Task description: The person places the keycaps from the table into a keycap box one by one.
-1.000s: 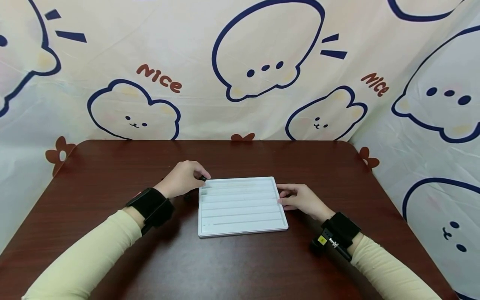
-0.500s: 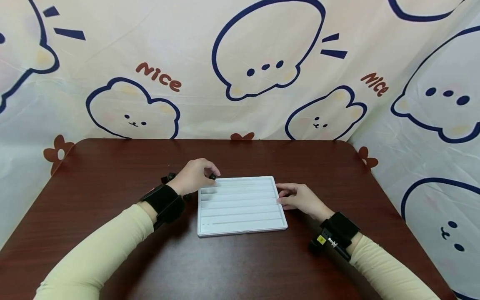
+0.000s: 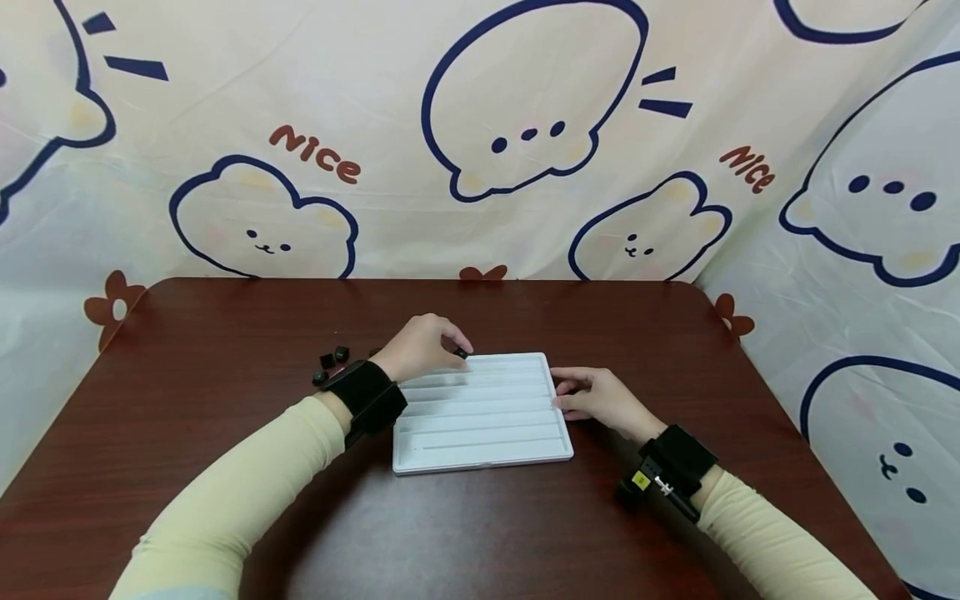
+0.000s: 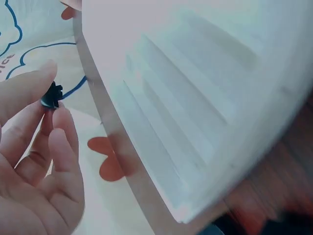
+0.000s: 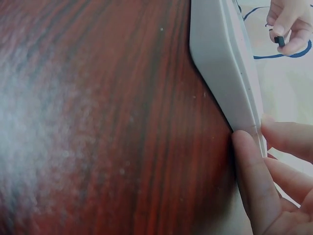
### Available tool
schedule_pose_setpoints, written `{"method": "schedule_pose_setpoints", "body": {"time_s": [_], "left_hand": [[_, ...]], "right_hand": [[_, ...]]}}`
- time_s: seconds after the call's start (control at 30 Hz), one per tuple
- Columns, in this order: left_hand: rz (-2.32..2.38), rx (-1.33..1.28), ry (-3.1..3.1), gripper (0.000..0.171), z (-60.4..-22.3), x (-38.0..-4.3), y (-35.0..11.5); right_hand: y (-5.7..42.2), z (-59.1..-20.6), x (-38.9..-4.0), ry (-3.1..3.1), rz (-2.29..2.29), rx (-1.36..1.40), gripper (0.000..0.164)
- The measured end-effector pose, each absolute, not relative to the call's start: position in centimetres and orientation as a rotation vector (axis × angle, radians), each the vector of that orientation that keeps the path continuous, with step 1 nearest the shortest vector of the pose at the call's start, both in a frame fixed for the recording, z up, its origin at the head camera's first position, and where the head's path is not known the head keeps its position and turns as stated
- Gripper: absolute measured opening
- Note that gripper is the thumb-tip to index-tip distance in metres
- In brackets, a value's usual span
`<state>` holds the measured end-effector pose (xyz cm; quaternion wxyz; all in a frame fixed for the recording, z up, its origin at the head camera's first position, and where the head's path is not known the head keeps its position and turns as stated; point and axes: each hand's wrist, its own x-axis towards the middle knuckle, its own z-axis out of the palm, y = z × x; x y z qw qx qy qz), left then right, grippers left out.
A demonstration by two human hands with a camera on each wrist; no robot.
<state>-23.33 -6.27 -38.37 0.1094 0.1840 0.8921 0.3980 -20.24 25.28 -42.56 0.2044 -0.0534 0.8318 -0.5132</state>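
Left hand point(image 3: 423, 348): narrow pinch, thumb and fingertips on one black keycap-like piece point(image 4: 51, 100), a hold apparently suited to so small an item; piece raised near the far edge of the ridged white tray point(image 3: 487, 423), apart from it. Right hand point(image 3: 603, 400): thumb and finger gripping the tray's right edge, probably to keep it from sliding. Tray: flat on the wood-grain tabletop point(image 3: 480, 542), ridges running left to right, presumably central to suit both arms. Loose black pieces point(image 3: 327, 361): three plainly visible, left of the tray beside the left wristband point(image 3: 367, 400), seemingly placed for left-hand reach.
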Motion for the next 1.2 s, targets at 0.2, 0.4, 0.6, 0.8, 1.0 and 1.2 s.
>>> {"method": "schedule_pose_setpoints", "body": {"time_s": [0.2,0.4,0.6,0.8,1.0,1.2], "left_hand": [[1.174,0.553,2.599,0.02,-38.2,-23.9,-4.3],[1.17,0.586,2.582,0.017,-38.3,-24.4,-2.7],[1.141,0.628,2.561,0.015,-38.3,-24.7,-0.7],[1.094,0.652,2.562,0.013,-38.4,-25.1,1.0],[1.047,0.652,2.584,0.016,-38.4,-25.4,2.1],[1.022,0.638,2.593,0.017,-38.7,-25.7,3.0]], "right_hand": [[25.5,-42.4,-20.3,2.316,-1.445,-0.135,0.058],[25.7,-42.3,-20.3,2.311,-1.456,-0.135,0.059],[26.0,-42.5,-20.2,2.312,-1.446,-0.139,0.058],[25.8,-42.7,-20.0,2.315,-1.433,-0.151,0.058],[25.4,-42.6,-20.2,2.339,-1.407,-0.166,0.056],[25.4,-42.5,-20.1,2.346,-1.405,-0.149,0.055]]}}
